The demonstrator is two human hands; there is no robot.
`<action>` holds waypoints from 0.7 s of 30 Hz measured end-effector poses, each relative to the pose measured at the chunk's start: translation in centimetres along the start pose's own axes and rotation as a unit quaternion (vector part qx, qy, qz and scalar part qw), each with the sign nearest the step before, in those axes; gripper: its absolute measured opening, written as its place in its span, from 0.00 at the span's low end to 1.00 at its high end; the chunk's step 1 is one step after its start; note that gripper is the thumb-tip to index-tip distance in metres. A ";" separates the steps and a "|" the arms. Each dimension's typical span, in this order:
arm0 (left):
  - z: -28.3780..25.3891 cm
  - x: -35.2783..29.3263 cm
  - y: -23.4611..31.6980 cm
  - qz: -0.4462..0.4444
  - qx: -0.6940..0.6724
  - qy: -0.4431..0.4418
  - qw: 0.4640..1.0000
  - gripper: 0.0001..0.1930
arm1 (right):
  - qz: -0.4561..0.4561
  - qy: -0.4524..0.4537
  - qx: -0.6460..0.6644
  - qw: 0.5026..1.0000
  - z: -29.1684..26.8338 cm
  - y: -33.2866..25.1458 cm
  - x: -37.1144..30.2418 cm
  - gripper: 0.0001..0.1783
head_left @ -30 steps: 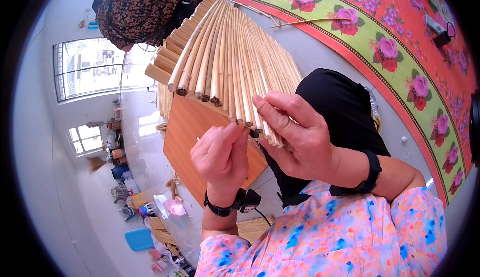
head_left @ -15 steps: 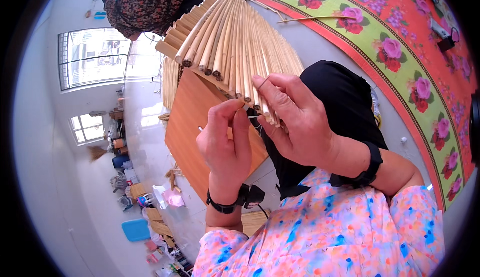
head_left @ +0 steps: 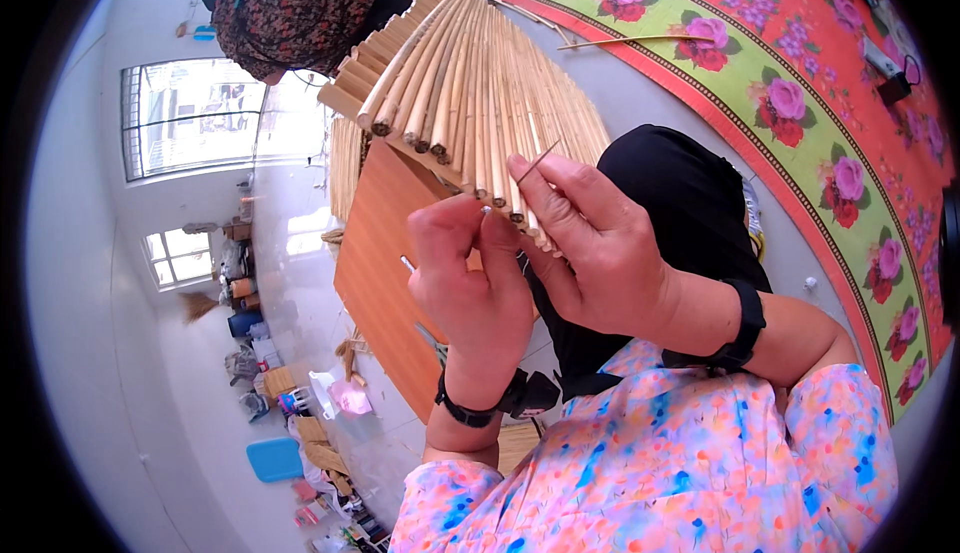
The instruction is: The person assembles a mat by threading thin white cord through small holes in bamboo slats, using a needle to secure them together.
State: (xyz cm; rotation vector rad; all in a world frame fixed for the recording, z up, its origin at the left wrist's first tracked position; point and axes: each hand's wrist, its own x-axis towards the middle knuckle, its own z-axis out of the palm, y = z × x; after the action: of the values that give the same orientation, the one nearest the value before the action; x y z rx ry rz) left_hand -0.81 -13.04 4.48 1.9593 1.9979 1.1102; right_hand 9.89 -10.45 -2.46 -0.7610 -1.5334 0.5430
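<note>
A mat of pale reed sticks fans out in front of me, its cut ends facing my hands. My right hand is closed at the mat's near edge, pinching a thin needle that slants up past the forefinger. My left hand is closed just left of the stick ends, thumb and forefinger pressed together. A tiny white tip, apparently thread, shows in that pinch. The rest of the thread is hidden by the fingers.
A brown wooden board lies below the mat, with a metal tool near my left wrist. Another person bends close at the far left. A red floral cloth spreads along the right. Boxes and bags line the left wall.
My left hand has turned and its wrist has shifted right, uncovering the metal tool on the board. More of the needle now sticks up from my right hand.
</note>
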 end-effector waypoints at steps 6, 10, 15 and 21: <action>0.2 0.0 0.9 -0.003 -0.018 -0.008 1.000 0.11 | 0.010 -0.022 -0.010 1.000 -0.8 -0.2 0.2 0.31; 0.2 0.3 0.7 0.019 -0.028 -0.021 0.999 0.10 | 0.007 -0.034 -0.029 0.999 -0.6 -0.2 -0.2 0.32; -0.6 1.2 0.6 0.055 -0.064 -0.075 0.994 0.10 | 0.000 -0.009 -0.051 0.999 -0.5 -0.1 0.1 0.32; -5.6 5.3 -1.0 0.146 0.109 -0.021 0.983 0.29 | 0.017 -0.049 -0.067 0.996 -0.7 -0.9 0.8 0.32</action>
State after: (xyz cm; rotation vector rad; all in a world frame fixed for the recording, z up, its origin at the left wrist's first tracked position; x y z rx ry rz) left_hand -5.56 -10.39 9.95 2.4279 1.9247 0.9244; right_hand 10.40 -10.53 -1.19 -0.8746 -1.6626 0.5129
